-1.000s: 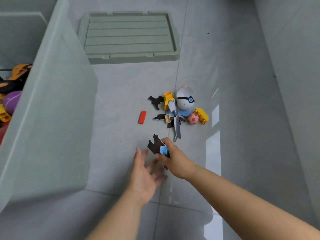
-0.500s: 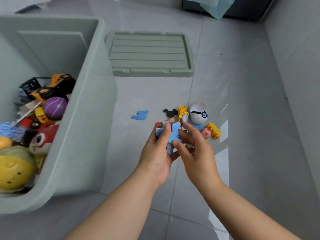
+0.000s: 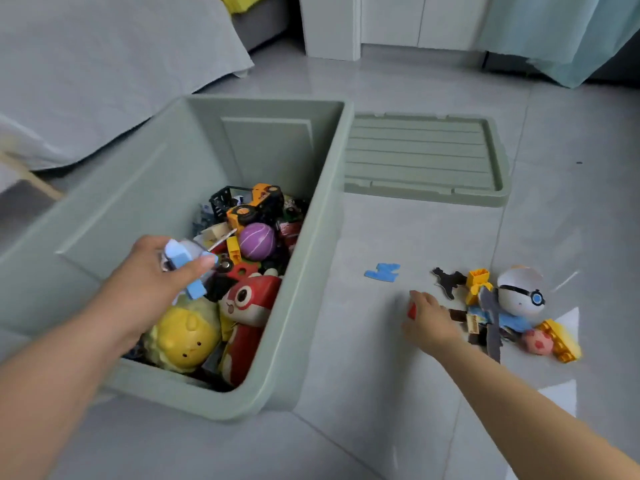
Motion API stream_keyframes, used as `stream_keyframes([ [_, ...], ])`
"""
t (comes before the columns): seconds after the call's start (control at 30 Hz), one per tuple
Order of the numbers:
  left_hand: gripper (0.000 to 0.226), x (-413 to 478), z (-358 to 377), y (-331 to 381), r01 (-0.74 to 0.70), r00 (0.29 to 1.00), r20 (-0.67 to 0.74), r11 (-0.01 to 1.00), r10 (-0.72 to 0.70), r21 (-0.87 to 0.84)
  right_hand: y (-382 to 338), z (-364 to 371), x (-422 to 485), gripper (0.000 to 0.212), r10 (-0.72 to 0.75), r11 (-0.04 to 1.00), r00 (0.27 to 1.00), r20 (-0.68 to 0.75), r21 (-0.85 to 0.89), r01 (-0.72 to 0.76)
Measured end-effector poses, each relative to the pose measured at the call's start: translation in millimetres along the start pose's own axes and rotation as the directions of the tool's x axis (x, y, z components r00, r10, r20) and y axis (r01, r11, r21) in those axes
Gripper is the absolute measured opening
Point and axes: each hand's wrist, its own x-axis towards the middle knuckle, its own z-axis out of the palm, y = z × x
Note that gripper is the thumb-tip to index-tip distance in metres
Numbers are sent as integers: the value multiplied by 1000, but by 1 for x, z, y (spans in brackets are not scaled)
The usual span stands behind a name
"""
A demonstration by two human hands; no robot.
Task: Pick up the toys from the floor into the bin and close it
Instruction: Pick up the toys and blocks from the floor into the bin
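Both hands have split up since half a second ago, when they were together out in front fiddling with the blue bits. Now the left hand [image 3: 149, 275] has swung over the open green bin [image 3: 311, 271] and the right hand [image 3: 431, 322] has dropped down to the floor [image 3: 363, 393].

Left one has its thumb and fingers clamped on a bunch of blue foam pieces [image 3: 180, 258], hanging right above the toys already inside: a yellow squishy toy [image 3: 183, 336], a red character toy [image 3: 249, 306], a purple ball [image 3: 257, 241] and an orange truck [image 3: 256, 202] further back.

Right one is on a small red block [image 3: 411, 310] at the left edge of the leftover pile. It's blurry, so I honestly can't tell if the fingers have actually closed on it or are just touching it.

Still on the tiles: a blue puzzle piece [image 3: 382, 271] lying by itself between bin and pile, a black cutout [image 3: 448, 281], an orange block [image 3: 478, 278], a white egg-shaped toy [image 3: 519, 294], a pink ball [image 3: 536, 344] and a yellow brick [image 3: 562, 341] just beside it.

Bin's lid [image 3: 422, 157] is off, lying flat on the floor past the pile, right next to the bin's far corner.
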Motion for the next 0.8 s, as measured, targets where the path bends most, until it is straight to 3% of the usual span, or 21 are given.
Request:
stream_keyframes([
  [0.1, 83, -14, 7, 0, 27, 999, 20, 987, -30, 160, 7, 8, 19, 48, -28, 993, 998, -53, -118, 22],
  [0.17, 78, -20, 5, 4, -32, 999, 0, 974, 33, 223, 14, 16, 22, 38, -95, 986, 989, -112, -144, 78],
  [0.23, 60, -31, 5, 14, -131, 990, -23, 976, 137, 172, 20, 25, 16, 36, -89, 996, 974, -207, -5, 90],
  [0.3, 42, -43, 11, 29, -212, 977, -38, 977, 212, 15, 15, 23, 6, 36, 41, 950, 957, -288, 307, 51],
  [0.33, 39, -49, 15, 37, -224, 975, -33, 973, 222, -63, 3, 13, -3, 35, 114, 860, 943, -313, 506, 64],
  [0.4, 36, -62, 28, 54, -248, 968, -24, 952, 248, -180, -42, -24, -30, 33, 83, 534, 904, -419, 785, 315],
  [0.47, 38, -69, 42, 62, -276, 960, -33, 929, 277, -248, -103, -73, -68, 39, -155, 185, 811, -564, 790, 585],
  [0.53, 42, -73, 52, 62, -266, 963, -51, 914, 264, -305, -154, -106, -100, 43, -406, 8, 666, -626, 726, 687],
  [0.57, 42, -74, 57, 61, -253, 967, -55, 909, 249, -331, -171, -114, -107, 43, -492, -29, 634, -597, 739, 673],
  [0.6, 40, -76, 60, 60, -230, 973, -55, 907, 225, -352, -181, -116, -107, 40, -547, -36, 635, -546, 773, 633],
  [0.67, 37, -78, 63, 59, -203, 978, -38, 896, 205, -394, -181, -112, -93, 26, -539, 79, 686, -488, 782, 618],
  [0.73, 36, -81, 64, 57, -184, 981, -15, 894, 195, -410, -151, -98, -58, 10, -336, 306, 784, -522, 726, 615],
  [0.8, 35, -83, 66, 55, -184, 980, -3, 889, 201, -419, -105, -80, -15, 14, -96, 621, 873, -478, 657, 428],
])
